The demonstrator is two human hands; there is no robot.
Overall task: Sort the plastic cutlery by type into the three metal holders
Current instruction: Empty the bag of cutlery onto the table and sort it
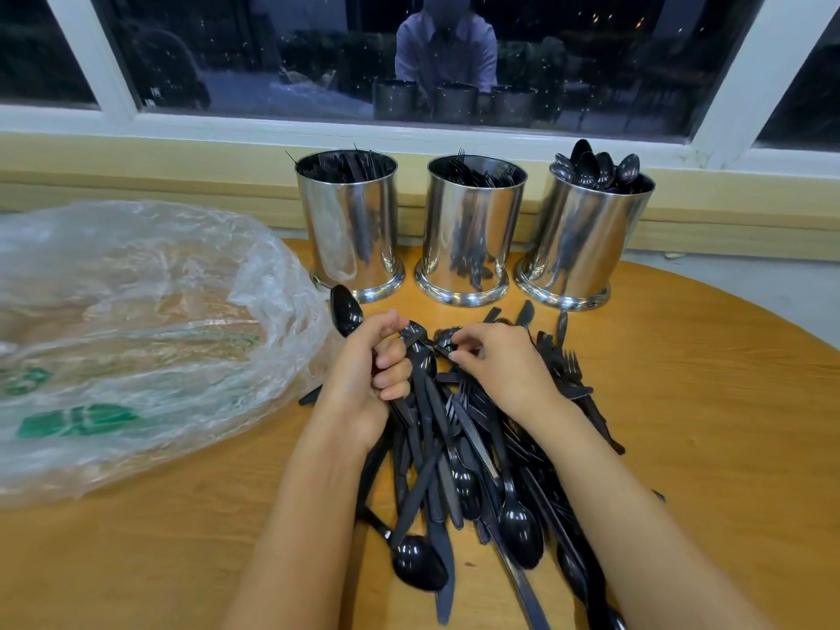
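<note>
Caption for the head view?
Left hand grips black spoons; right hand pinches another spoon from the cutlery pile before three metal holders.

Bare forearms (313,493) reach forward; left grip (363,370) curls round spoons (346,313), right grip (495,361) beside it pinches a cutlery piece (447,339).

One wide-angle camera, worn on the head, is looking forward and down across the table (709,402). It is sitting close above the cutlery pile (477,452), which is filling the lower middle, with the left hand (363,379) and right hand (504,370) reaching in from the bottom edge. It is facing the window (272,61) along the top; the holders (468,229) are standing mid-frame, farther off, and the lens is bending the table's rim.
</note>
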